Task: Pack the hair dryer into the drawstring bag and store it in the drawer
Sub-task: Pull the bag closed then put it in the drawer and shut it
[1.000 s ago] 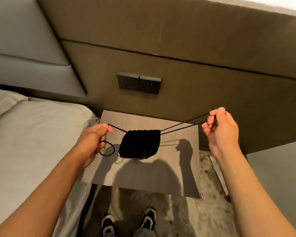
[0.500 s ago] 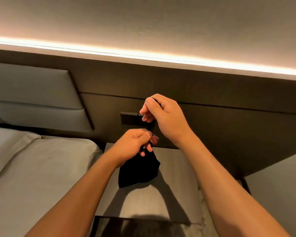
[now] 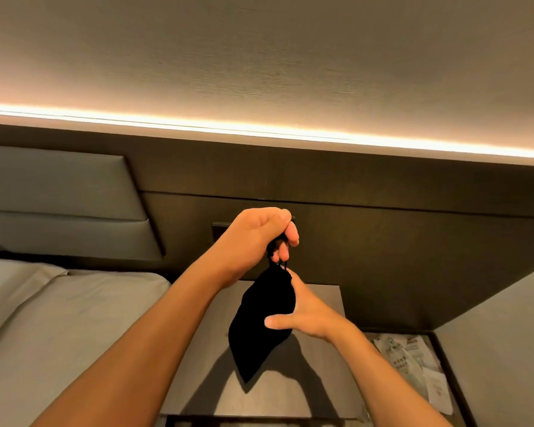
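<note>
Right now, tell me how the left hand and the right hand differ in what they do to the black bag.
The left hand is higher, closed in a fist around the cords at the top of the black bag; the right hand is lower, open, thumb out, against the bag's side. The left carries the hanging bag; the right only steadies it. Both are bare and touch the bag.

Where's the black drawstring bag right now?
In the head view, the black drawstring bag hangs centre frame above the bedside table, strings gripped by the left hand, right hand against its side.

Left hand (image 3: 256, 238) fisted high; right hand (image 3: 309, 315) seemingly cupped open below.
</note>
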